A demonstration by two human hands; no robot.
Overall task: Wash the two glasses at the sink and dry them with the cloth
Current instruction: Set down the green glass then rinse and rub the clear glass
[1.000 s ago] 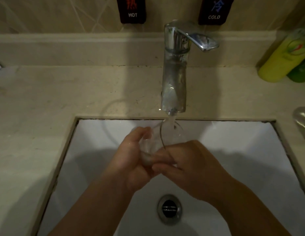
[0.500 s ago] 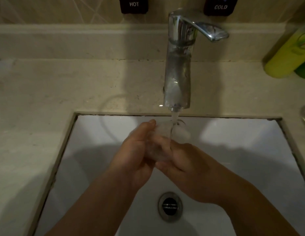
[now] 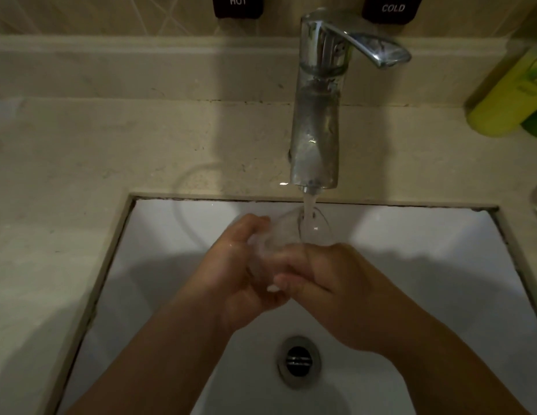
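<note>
Water (image 3: 308,205) runs from the tap (image 3: 316,124) straight onto the glass (image 3: 286,232), which I hold tilted over the sink (image 3: 426,235), its mouth turned up toward the stream. My left hand (image 3: 240,265) curls round the base and side of the glass, gripping it. My right hand (image 3: 330,280) closes on it from the other side, fingers (image 3: 288,284) pinched against the wall near the rim; I cannot tell whether any reach inside.

To do this rinse well, I judge the left hand should be the firm one, since wet glass is slippery and the hard basin lies right below. The right hand can then rub freely round the rim and the inner wall while I turn the glass a little at a time under the stream, so every side gets water. Keeping it low in the basin would cut down splashing onto the counter (image 3: 81,163).

Something clear sits at the right edge of the counter, perhaps the second glass; too little shows to be sure. No cloth is in sight, so drying seems well off.
</note>
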